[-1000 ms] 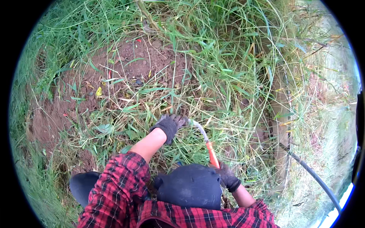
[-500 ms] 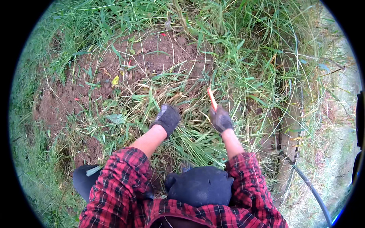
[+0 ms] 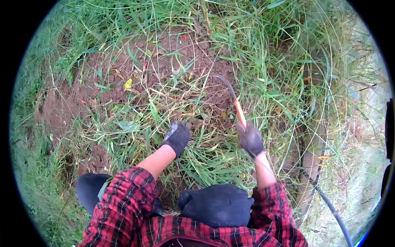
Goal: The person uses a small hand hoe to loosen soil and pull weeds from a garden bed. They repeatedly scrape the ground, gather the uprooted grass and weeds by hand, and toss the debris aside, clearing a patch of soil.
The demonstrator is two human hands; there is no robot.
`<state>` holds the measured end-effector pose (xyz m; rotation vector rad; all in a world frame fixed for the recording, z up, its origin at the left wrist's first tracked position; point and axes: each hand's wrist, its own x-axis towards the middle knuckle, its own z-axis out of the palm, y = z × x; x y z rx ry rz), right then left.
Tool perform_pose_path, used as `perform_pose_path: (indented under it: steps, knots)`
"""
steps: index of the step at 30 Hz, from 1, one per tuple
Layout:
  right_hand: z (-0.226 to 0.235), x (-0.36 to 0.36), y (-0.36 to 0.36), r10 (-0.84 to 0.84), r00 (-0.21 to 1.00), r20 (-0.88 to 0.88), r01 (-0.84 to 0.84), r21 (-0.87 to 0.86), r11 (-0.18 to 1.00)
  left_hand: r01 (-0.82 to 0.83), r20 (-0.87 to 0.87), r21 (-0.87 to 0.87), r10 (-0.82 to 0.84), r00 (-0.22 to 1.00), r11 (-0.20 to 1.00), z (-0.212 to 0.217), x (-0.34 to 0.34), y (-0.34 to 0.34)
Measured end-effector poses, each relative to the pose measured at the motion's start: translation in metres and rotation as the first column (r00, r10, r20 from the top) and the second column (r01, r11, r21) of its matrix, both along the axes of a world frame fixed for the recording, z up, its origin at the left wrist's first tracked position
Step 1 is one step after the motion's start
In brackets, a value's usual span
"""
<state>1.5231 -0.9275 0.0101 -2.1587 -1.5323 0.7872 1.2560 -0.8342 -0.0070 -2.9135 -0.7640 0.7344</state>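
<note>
In my right hand [image 3: 250, 140], gloved in dark grey, is a sickle [image 3: 240, 113]. Its orange handle slants up and left from my fist, and the thin curved blade hooks left over bare soil. My left hand [image 3: 176, 138], in a similar dark glove, is curled down among loose grass [image 3: 201, 158]; its fingertips are hidden in the stems. The grass lies in a flattened, tangled heap of green and straw-coloured blades between and below both hands.
Brown soil [image 3: 111, 78] with a yellow leaf [image 3: 128, 84] and small red bits spreads beyond my hands. A thin woody stem [image 3: 205, 16] rises at the far side. To the right lie a weathered log-like edge [image 3: 310, 164] and a dark hose [image 3: 335, 212]. My dark-covered knee [image 3: 216, 206] is close below.
My right hand has moved slightly right and nearer me, and the sickle's curved blade now shows clearly. My left hand has shifted a little left and stays low in the grass.
</note>
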Motion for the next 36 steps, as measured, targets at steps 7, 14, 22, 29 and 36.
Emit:
perform_pose_path:
  steps: [7,14,22,29,36]
  knots:
    - [-0.039,-0.056,-0.045,-0.028,1.000,-0.012,0.024,-0.230,0.973,-0.115,0.044,-0.068,0.118,0.992,0.991,0.021,-0.026,0.017]
    - [0.001,-0.017,-0.241,-0.337,0.917,-0.215,0.184,-0.521,0.834,-0.110,0.011,-0.169,0.113,0.994,0.979,-0.007,-0.032,-0.019]
    - [-0.031,-0.033,0.062,-0.037,0.999,0.040,0.050,-0.408,0.911,0.000,-0.022,-0.006,0.000,1.000,1.000,0.011,-0.007,-0.008]
    - [-0.014,-0.071,-0.110,0.075,0.992,-0.104,-0.102,-0.278,0.955,-0.150,-0.011,-0.135,0.150,0.989,0.979,0.027,-0.055,-0.022]
    - [0.020,-0.059,-0.110,-0.265,0.934,-0.241,0.135,-0.449,0.883,-0.062,0.011,-0.267,0.067,0.998,0.962,0.022,-0.065,-0.061]
